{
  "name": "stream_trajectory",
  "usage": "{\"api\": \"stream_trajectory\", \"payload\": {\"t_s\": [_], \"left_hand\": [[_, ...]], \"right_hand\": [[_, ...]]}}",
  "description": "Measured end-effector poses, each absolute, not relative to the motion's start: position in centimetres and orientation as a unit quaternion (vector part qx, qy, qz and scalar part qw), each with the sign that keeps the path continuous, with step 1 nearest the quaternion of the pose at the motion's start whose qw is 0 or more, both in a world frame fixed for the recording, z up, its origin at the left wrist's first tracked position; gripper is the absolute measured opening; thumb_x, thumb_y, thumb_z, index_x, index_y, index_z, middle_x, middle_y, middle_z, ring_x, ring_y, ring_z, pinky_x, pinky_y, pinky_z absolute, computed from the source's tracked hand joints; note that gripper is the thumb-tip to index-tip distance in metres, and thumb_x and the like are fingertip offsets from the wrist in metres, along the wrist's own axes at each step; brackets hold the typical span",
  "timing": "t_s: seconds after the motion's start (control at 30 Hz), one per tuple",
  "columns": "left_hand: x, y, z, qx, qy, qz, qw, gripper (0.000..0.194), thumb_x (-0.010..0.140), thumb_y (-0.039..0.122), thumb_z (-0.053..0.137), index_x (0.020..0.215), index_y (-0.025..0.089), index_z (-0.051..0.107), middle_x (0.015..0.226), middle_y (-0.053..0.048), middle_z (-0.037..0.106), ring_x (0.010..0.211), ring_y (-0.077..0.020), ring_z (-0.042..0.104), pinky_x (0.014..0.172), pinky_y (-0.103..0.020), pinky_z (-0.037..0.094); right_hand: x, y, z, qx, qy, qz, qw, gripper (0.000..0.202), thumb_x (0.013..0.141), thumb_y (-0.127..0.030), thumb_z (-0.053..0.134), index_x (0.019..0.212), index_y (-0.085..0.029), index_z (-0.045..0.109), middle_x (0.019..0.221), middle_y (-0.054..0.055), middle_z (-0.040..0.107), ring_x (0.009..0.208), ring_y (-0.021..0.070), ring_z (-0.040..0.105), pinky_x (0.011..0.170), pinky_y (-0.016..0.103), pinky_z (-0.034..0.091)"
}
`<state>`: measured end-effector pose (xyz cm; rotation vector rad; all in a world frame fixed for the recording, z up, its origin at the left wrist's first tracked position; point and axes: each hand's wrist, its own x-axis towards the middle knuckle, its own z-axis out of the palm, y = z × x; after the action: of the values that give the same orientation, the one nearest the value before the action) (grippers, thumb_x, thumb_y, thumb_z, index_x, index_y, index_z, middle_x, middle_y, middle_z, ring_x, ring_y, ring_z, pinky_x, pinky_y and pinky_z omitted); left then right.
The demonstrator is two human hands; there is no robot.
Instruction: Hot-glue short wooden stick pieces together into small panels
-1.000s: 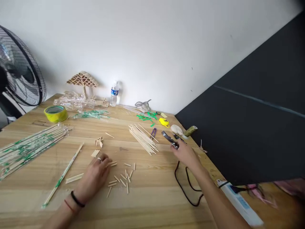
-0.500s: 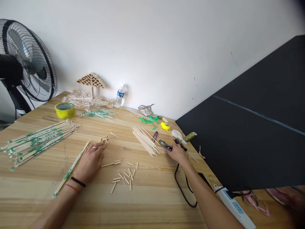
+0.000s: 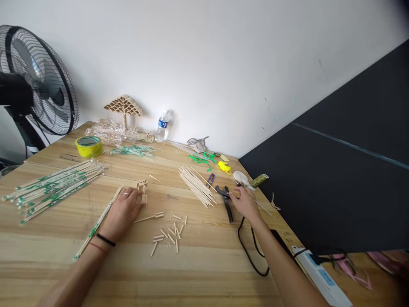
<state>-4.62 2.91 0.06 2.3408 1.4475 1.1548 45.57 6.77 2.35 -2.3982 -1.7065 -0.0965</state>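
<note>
My left hand [image 3: 123,211] rests on the table with bent fingers, its thumb and forefinger around a small wooden stick piece [image 3: 142,199]. A little stick frame [image 3: 142,185] stands just beyond the fingertips. Several cut stick pieces [image 3: 171,233] and a stick with short bits at one end [image 3: 149,217] lie to the right. My right hand [image 3: 245,201] is closed beside the pliers [image 3: 227,202], which lie with handles spread. What its fingers hold, if anything, is hidden. A black cord [image 3: 243,243] runs up beneath that hand. Left of the pliers lies a bundle of bare sticks [image 3: 197,186].
Wrapped sticks [image 3: 60,183], yellow tape [image 3: 88,147] and a stick-built tree [image 3: 124,108] occupy the left and back. A water bottle [image 3: 162,126] stands by the wall. Yellow tape measure [image 3: 225,167], thread spool [image 3: 259,181] and power strip [image 3: 322,275] are at right. A fan [image 3: 41,81] stands left.
My right hand has moved slightly right, off the pliers, which now lie turned with their handles apart. My left hand stays by the stick pieces. The view has shifted a little.
</note>
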Motion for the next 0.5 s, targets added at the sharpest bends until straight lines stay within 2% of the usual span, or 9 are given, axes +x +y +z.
{"api": "stream_trajectory", "payload": {"t_s": [0.17,0.33,0.5], "left_hand": [[-2.9,1.3,1.9,0.786,0.454,0.409,0.093,0.019,0.103,0.038,0.063,0.113,0.023,0.061,0.106,-0.009,0.069,0.099,-0.0296,0.067,0.087,-0.043,0.054],[-1.1,0.0,1.9,0.803,0.422,0.399,0.133,0.016,0.104,0.039,0.061,0.105,0.024,0.059,0.096,-0.004,0.067,0.088,-0.0249,0.069,0.080,-0.038,0.054],[-0.8,0.0,1.7,0.809,0.408,0.393,0.154,0.013,0.104,0.036,0.060,0.106,0.023,0.058,0.092,-0.002,0.068,0.080,-0.0206,0.071,0.073,-0.033,0.055]], "right_hand": [[49.0,4.9,3.2,-0.863,-0.498,-0.012,0.087,0.032,0.104,-0.033,0.067,0.133,-0.019,0.065,0.135,0.011,0.067,0.112,0.0264,0.070,0.094,0.047,0.061],[50.5,2.7,2.5,-0.906,-0.416,0.044,0.055,0.031,0.105,-0.034,0.067,0.132,-0.019,0.066,0.135,0.011,0.067,0.111,0.0261,0.071,0.093,0.047,0.062],[50.1,3.6,2.4,-0.915,-0.393,0.072,0.056,0.032,0.104,-0.034,0.068,0.133,-0.019,0.065,0.135,0.011,0.067,0.112,0.0267,0.070,0.094,0.047,0.062]]}}
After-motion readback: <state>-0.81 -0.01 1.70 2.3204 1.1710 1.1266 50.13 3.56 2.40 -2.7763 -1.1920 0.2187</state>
